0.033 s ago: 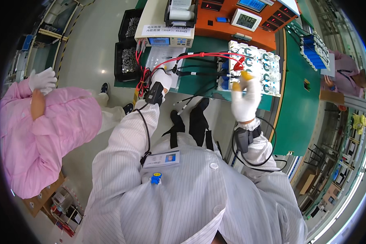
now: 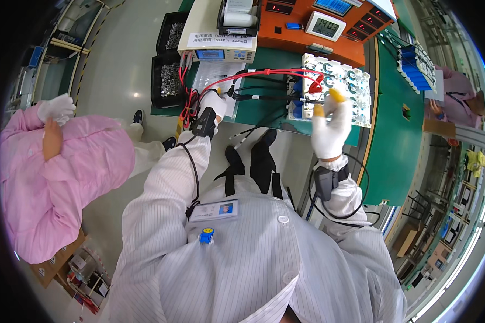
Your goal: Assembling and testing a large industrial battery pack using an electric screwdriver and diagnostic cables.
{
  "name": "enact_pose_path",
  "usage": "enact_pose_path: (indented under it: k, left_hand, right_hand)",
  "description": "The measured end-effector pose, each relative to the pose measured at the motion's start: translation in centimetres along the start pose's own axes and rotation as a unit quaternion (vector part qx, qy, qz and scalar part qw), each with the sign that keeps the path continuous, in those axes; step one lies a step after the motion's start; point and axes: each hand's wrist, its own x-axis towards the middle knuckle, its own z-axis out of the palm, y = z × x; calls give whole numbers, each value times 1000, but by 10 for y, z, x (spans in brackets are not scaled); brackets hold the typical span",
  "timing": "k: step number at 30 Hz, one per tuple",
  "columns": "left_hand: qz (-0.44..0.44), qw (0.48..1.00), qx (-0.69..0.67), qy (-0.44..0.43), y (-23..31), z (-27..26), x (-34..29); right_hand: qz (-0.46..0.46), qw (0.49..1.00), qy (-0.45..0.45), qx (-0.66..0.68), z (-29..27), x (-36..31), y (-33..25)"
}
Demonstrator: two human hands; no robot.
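Note:
My right hand (image 2: 330, 126), in a white glove with yellow fingertips, hovers over the near edge of a battery pack (image 2: 362, 102) with a white top plate and blue cells. Its thumb and forefinger are apart, with nothing between them. A red clip (image 2: 316, 85) on red test leads (image 2: 264, 72) rests on the plate just beyond. To the left, my gloved left hand (image 2: 213, 102) is closed on black cables (image 2: 253, 97) that run to the pack; its fingertips are partly hidden. A paper sheet (image 2: 209, 72) lies under that hand.
Behind the sheet stands a bench meter (image 2: 221, 55), with an orange instrument panel (image 2: 283, 37) beside it. Black bins (image 2: 170, 81) of metal parts are at the left edge. Another blue pack (image 2: 416, 70) sits right. A person in pink (image 2: 75, 161) stands left; another is far right.
My right hand has shifted a little to the right over the pack, fingers still apart. My left hand and the cables have stayed put.

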Motion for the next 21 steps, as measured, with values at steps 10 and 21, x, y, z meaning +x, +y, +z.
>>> enact_pose_path:
  k: [10,21]
  left_hand:
    - [36,963,-9,-265,5,-31,-52]
    - [-36,980,-113,-160,10,-26,-64]
  right_hand:
    - [220,935,-245,130,-11,54,16]
    - [126,949,-169,235,-7,78,21]
